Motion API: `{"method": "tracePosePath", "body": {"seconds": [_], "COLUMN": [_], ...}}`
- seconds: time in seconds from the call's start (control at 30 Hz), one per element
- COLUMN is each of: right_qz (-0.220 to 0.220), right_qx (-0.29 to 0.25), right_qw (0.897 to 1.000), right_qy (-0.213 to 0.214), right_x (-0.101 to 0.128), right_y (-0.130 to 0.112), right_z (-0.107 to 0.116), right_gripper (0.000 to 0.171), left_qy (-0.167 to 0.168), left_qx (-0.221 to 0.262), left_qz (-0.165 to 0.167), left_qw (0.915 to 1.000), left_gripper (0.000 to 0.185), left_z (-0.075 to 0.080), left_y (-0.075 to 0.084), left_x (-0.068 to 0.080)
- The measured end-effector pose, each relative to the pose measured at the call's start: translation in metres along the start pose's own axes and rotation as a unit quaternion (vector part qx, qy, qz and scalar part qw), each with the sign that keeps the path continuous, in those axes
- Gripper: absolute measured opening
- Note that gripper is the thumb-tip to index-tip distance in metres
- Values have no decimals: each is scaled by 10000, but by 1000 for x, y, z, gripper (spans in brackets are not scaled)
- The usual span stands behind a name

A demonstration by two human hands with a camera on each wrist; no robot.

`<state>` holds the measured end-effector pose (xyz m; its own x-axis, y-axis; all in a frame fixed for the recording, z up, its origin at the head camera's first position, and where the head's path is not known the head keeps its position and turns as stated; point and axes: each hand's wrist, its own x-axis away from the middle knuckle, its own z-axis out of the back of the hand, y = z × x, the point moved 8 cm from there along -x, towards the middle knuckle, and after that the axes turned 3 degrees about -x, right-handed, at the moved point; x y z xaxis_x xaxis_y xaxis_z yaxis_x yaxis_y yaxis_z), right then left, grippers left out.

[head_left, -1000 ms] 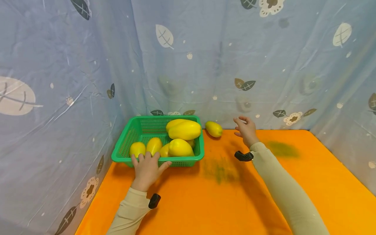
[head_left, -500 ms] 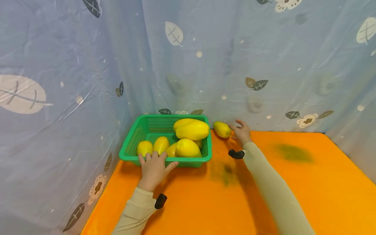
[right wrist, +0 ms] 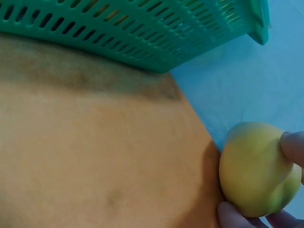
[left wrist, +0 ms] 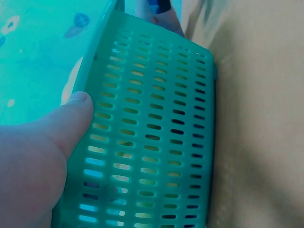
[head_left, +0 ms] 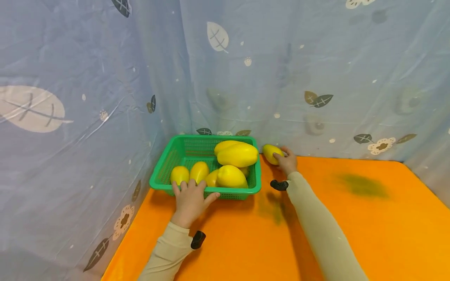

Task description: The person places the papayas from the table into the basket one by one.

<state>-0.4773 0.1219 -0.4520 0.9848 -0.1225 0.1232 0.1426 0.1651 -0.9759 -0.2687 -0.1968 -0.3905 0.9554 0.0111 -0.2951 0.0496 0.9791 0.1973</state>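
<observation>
left hand point(head_left: 191, 200) lies on the near rim of the green slotted plastic basket point(head_left: 165, 171), fingers hooked over the edge, thumb point(left wrist: 71, 116) pressed to the outer wall. basket sits in the left back corner of the orange table point(head_left: 351, 234), against the blue leaf-print curtain point(head_left: 88, 78). the yellow oval fruits point(head_left: 232, 175) in it are heaped to the right, the top one point(head_left: 237, 154) above rim height: a nudge could roll it out. right hand point(head_left: 287, 160) curls round a lone yellow oval fruit point(head_left: 271, 153) on the table just right of the basket, thumb and fingertips point(right wrist: 292, 147) only. smooth skin, shallow grip; it may slip, or knock the heap.
</observation>
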Motion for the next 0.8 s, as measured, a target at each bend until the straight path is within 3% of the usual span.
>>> {"method": "tracePosePath", "body": {"seconds": [0.17,0.3,0.5,0.67,0.8], "right_qz": [-54,56,828,1531,1854], "right_qx": [-204,-404,-935,-685,-358], "right_qw": [9997,9991,9918,9805,9700], "right_qy": [83,73,-281,-1028,-1531], "right_x": [3,7,31,70,100], "right_y": [1,-15,-88,-146,-167], "right_z": [6,16,25,1,-22], "right_gripper": [61,62,62,59,55], "left_qy": [31,64,59,-48,-136], "left_qx": [26,6,-12,22,76], "left_qz": [-35,-63,-71,-35,-17], "left_qw": [10000,10000,10000,10000,9999], "left_gripper": [55,55,56,57,58], "left_z": [-1,0,1,4,2], "left_y": [1,-1,-2,-2,1], "left_x": [0,-1,-3,-4,-2]}}
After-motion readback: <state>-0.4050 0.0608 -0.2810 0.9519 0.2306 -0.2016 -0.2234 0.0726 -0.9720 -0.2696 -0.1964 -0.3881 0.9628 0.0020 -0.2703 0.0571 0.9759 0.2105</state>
